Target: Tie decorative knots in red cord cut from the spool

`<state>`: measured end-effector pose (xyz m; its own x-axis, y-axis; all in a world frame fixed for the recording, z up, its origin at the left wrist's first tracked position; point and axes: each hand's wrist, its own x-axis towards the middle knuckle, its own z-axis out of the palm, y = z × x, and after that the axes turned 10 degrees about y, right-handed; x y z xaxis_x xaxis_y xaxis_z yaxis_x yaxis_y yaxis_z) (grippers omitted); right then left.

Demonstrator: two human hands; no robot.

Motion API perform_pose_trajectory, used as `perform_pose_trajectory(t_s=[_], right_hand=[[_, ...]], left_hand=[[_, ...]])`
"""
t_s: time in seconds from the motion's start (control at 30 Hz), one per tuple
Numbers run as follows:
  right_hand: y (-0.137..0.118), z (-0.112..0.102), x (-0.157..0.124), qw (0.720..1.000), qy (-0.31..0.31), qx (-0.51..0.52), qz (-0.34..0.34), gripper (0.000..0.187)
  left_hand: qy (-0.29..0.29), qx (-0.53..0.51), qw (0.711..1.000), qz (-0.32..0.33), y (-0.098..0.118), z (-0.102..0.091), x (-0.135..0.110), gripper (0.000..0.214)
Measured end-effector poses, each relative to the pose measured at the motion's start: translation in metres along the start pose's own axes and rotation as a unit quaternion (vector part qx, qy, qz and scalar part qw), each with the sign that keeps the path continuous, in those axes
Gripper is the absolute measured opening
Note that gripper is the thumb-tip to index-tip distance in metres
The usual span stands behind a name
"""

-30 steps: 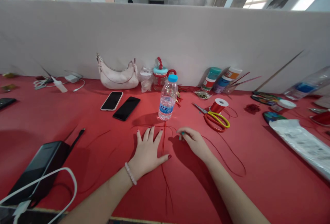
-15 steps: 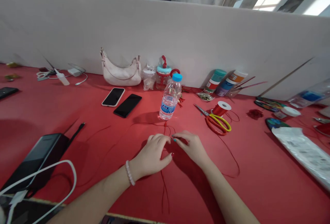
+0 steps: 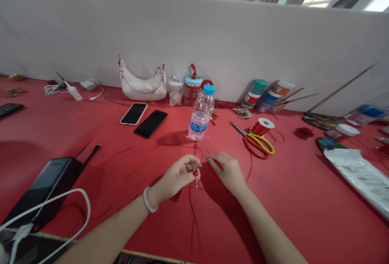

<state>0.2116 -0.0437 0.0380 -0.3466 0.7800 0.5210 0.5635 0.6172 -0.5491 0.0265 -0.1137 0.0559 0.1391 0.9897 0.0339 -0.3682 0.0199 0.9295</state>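
Note:
Thin red cords (image 3: 192, 211) run from under a plastic water bottle (image 3: 200, 114) toward me across the red table. My left hand (image 3: 179, 174), with a pale bead bracelet on the wrist, is raised a little and pinches the cords between thumb and fingers. My right hand (image 3: 226, 168) sits close beside it, fingers closed on a red strand that loops away to the right. The two hands nearly touch just in front of the bottle.
Two phones (image 3: 142, 119) lie left of the bottle, a pale handbag (image 3: 142, 85) and a small jar behind. Scissors (image 3: 257, 142) and a red cord spool (image 3: 263, 126) lie right. A black power bank (image 3: 42, 187) with a white cable sits near left; a plastic bag (image 3: 358, 174) at right.
My left hand went from lying flat with spread fingers to lifted and pinching the cords. My right hand drew in toward it, pulling the loose strand on the right closer.

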Motion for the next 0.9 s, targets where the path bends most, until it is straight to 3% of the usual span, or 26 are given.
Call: perform_pose_trajectory(t_s=[0.2,0.33,0.47,0.7,0.83,0.9], right_hand=[[0.01,0.0,0.002,0.994,0.049,-0.048,0.09,0.03],[0.017,-0.002,0.002,0.987,0.06,-0.053,0.136,0.032],[0.025,-0.003,0.003,0.985,0.064,-0.049,0.155,0.033],[0.032,-0.004,0.003,0.98,0.071,-0.051,0.179,0.034],[0.038,-0.004,0.003,0.979,0.078,-0.058,0.177,0.033],[0.04,-0.004,0.003,0.981,0.078,-0.06,0.166,0.032]], left_hand=[[0.113,-0.017,0.988,0.101,0.017,-0.019,0.002,0.015],[0.206,-0.036,0.965,0.156,0.041,-0.028,0.001,0.012],[0.257,-0.042,0.942,0.213,0.059,-0.037,-0.007,0.01],[0.289,0.018,0.931,0.221,0.065,-0.042,-0.037,0.011],[0.268,0.153,0.932,0.188,0.05,-0.044,-0.068,0.005],[0.266,0.246,0.917,0.164,0.04,-0.048,-0.086,0.011]])
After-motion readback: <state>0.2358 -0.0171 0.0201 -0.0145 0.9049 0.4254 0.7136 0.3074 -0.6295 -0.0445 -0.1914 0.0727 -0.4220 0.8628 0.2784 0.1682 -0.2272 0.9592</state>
